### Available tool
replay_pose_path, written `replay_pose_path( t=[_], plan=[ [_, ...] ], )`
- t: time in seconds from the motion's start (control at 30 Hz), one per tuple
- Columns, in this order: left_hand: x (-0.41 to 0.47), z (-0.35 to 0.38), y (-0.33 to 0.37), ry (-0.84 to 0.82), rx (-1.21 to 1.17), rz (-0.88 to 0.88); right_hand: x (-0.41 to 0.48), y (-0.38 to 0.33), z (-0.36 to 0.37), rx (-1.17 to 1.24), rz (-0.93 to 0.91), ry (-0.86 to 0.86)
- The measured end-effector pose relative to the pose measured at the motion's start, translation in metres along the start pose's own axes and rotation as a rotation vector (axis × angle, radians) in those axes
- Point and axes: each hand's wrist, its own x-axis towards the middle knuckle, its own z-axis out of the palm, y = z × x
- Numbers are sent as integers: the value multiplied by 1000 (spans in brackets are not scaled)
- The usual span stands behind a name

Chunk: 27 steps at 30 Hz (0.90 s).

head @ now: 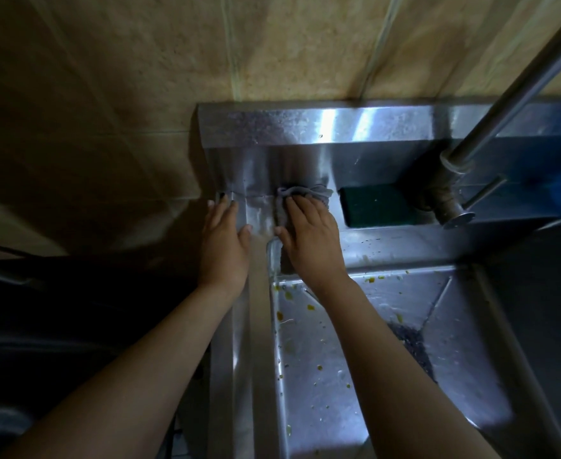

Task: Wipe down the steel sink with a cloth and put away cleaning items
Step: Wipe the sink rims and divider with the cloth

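Your left hand (224,246) lies flat on the left rim of the steel sink (259,342). Its fingers are straight and close together, with the fingertips at the back corner by the tiled wall (107,94), and it holds nothing. Just beside it, your right hand (308,236) presses down on the grey cloth (308,193), fingers straight and together, thumb out to the left. The cloth sits on the back ledge at the foot of the backsplash (305,127). A crumpled edge shows just past your fingertips, a darker strip runs along the thumb side, and the rest is hidden under your palm. Just right of the cloth, a dark green scouring sponge (376,207) lies on the same ledge, next to the faucet base (447,207). The spout pipe (510,94) slants up to the right. Below, yellow food specks (310,307) dot the basin, and a dark drain strainer (411,339) shows beside your right forearm.
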Motion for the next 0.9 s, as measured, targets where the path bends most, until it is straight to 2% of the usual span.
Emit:
replay_pose_path(
  t=[0.07, 0.2, 0.33, 0.53, 0.73, 0.9],
  plan=[
    [0, 0, 1, 1, -14, -10, -1, -2, 1, 69, 2, 52],
    [1, 0, 0, -4, -34, -10, -12, -14, 10, 225, 23, 271],
    [2, 2, 3, 37, -110, -67, -8, -28, 9, 431, 154, 409],
    [20, 1, 6, 110, -334, -371, 15, -54, -9, 746, 415, 585],
    [43, 7, -3, -5, -539, -393, 46, -79, -9, 887, 470, 616],
    [47, 12, -8, 107, -495, -372, 53, -79, 5, 864, 394, 645]
  ],
)
